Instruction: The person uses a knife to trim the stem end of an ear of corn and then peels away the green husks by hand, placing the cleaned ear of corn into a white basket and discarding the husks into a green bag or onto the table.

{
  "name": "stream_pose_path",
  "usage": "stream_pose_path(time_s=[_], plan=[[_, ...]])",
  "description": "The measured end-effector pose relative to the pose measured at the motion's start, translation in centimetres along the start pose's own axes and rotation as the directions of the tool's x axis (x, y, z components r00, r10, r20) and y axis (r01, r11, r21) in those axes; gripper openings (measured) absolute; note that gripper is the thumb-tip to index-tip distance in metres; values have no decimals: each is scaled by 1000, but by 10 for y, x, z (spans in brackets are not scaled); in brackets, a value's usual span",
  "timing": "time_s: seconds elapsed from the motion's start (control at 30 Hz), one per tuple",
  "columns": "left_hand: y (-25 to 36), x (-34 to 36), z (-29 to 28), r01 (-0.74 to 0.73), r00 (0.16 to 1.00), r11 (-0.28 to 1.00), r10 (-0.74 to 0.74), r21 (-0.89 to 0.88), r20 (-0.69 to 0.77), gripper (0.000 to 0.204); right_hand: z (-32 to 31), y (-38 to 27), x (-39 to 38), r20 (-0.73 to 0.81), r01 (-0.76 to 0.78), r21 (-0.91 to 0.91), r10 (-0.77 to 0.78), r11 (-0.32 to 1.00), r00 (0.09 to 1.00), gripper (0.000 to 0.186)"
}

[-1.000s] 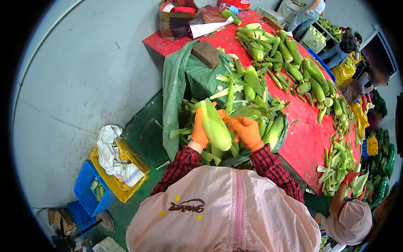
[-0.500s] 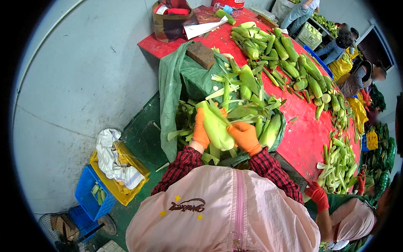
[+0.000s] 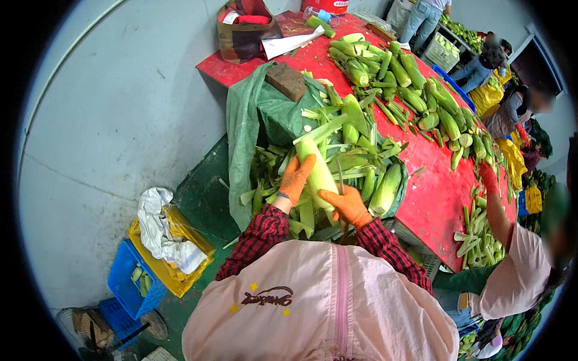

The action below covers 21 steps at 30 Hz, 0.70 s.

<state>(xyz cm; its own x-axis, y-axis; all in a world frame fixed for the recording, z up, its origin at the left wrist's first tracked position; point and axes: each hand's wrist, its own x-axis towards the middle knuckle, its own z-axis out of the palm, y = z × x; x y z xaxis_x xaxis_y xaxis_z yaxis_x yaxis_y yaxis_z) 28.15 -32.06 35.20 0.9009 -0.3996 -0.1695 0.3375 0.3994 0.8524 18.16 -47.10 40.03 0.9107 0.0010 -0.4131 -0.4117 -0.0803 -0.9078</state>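
An ear of corn (image 3: 318,171) in pale green husk stands tilted between my hands, a loose leaf spreading from its upper end. My left hand (image 3: 296,179), in an orange glove, is closed around its left side. My right hand (image 3: 347,206), gloved alike, is closed at the lower right of the ear; a thin strip of husk (image 3: 340,171) sticks out of its grip, partly hidden by the fingers. Beneath both hands lies a heap of torn husks (image 3: 352,159) on a green sack (image 3: 241,144). Another husked ear (image 3: 386,189) rests right of my right hand.
Many green ears (image 3: 415,96) are piled on the red table (image 3: 421,207). A brick (image 3: 286,81) weighs down the sack; a bag (image 3: 244,33) stands behind. Yellow (image 3: 186,231) and blue crates (image 3: 135,280) sit on the floor at left. A co-worker's red-gloved hand (image 3: 490,179) reaches in at right.
The ear has turned more upright, and its loose leaf now points up and right. My right hand has moved slightly down. The co-worker at right has reached forward to the pile.
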Motion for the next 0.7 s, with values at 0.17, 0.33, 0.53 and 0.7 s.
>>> stream_pose_path(time_s=[0.17,0.33,0.53,0.7], plan=[[4,1,-12,197,975,955,-215,223,59,40,-19,14,6,-164,215,-772,-515,597,841,82],[-4,5,-15,109,989,971,-127,212,76,36,-13,14,-5,-239,80,-811,-453,579,859,91],[11,-3,-1,228,968,971,-233,66,88,34,-21,16,-6,-198,79,-915,-610,396,767,97],[3,1,-5,176,977,979,-186,105,101,33,-24,21,-4,-162,69,-944,-637,322,753,103]])
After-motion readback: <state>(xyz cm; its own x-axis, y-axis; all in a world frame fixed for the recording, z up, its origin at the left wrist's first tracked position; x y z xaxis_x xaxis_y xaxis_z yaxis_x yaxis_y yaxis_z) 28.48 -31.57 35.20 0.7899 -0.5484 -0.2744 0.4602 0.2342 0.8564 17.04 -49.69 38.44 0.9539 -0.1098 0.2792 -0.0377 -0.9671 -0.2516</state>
